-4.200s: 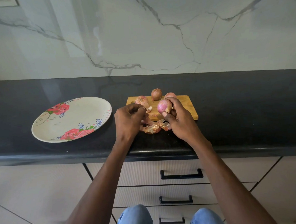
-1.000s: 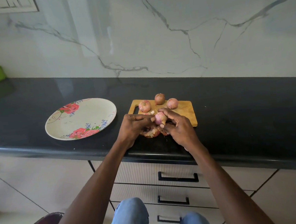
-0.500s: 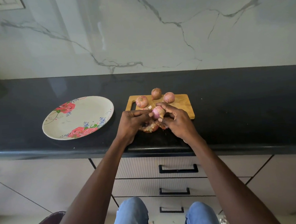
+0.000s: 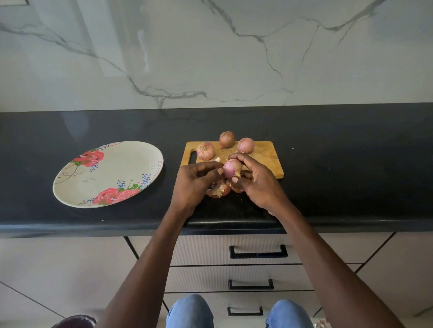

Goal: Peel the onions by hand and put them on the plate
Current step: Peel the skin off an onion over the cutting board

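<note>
Over the near edge of the cutting board [image 4: 266, 157], right hand [image 4: 259, 184] curls its grip round the half-peeled onion [image 4: 232, 168], thumb under, fingers over the top. Left hand [image 4: 193, 183] just beside, fingertips pinching at the onion's left side, likely on a skin flap; can't see the flap itself. Below the grip, peel scraps [image 4: 218, 189] on the tabletop [image 4: 338, 155]. Beyond the grip, three unpeeled onions [image 4: 205, 151] on the board. Plate [image 4: 108, 174] well apart to the left, nothing on it. Onion looks light, firm, slick once bare; dry skin brittle, tears easily. Best held at the ends, peeled from the tip. Underside of onion and both palms hidden.
</note>
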The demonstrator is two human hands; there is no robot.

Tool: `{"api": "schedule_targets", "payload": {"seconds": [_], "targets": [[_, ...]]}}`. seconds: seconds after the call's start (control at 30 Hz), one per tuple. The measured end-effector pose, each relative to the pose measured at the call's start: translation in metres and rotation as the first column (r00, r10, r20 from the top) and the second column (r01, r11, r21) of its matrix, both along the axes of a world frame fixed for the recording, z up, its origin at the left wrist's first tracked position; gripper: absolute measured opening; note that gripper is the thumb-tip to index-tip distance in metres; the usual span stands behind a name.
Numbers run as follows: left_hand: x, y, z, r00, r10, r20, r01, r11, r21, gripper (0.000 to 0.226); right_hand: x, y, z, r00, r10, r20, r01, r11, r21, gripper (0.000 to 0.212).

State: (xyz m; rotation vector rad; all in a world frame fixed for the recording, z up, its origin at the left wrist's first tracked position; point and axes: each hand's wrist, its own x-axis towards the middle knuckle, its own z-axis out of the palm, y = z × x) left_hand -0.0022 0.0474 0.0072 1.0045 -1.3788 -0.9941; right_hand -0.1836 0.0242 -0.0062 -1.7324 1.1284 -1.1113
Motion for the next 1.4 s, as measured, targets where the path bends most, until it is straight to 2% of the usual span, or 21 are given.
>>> {"api": "schedule_targets", "payload": {"seconds": [0.17,0.27,0.57,0.73,1.03,1.27,1.4], "targets": [[-0.0021,-0.0002,-0.0007,0.99,0.028,0.135,-0.011,0.992,-0.127,0.02,-0.0004,-0.0011,-0.0012,1.0,-0.017,-0.023,0.016,1.0,-0.022,0.051],[-0.0023,0.0008,-0.0015,0.986,0.049,0.16,-0.024,0.988,-0.155,0.02,-0.0003,-0.0014,-0.0019,0.999,-0.028,-0.044,0.026,0.999,-0.044,0.052],[0.0016,-0.0029,-0.0005,0.996,-0.037,-0.076,0.038,0.999,0.018,0.022,-0.001,-0.0006,-0.0023,0.998,-0.025,-0.064,0.02,0.996,-0.084,0.052],[0.0044,-0.0078,-0.0042,0.998,0.012,-0.062,-0.009,0.999,0.049,0.02,-0.0006,0.001,0.001,0.999,-0.021,-0.031,0.019,0.997,-0.072,0.053],[0.0026,-0.005,-0.002,0.998,-0.02,-0.067,0.024,0.999,0.048,0.025,-0.0015,0.0001,0.0001,0.999,-0.032,-0.042,0.028,0.997,-0.078,0.055],[0.0046,-0.0081,-0.0043,0.998,0.032,-0.061,-0.03,0.999,0.036,0.014,-0.0015,0.0009,0.0,0.999,-0.018,-0.036,0.015,0.997,-0.07,0.056],[0.0036,-0.0063,-0.0028,0.997,-0.011,-0.071,0.013,0.999,0.03,0.02,-0.0022,0.0017,0.0009,1.0,-0.018,-0.024,0.017,0.998,-0.056,0.056]]}}
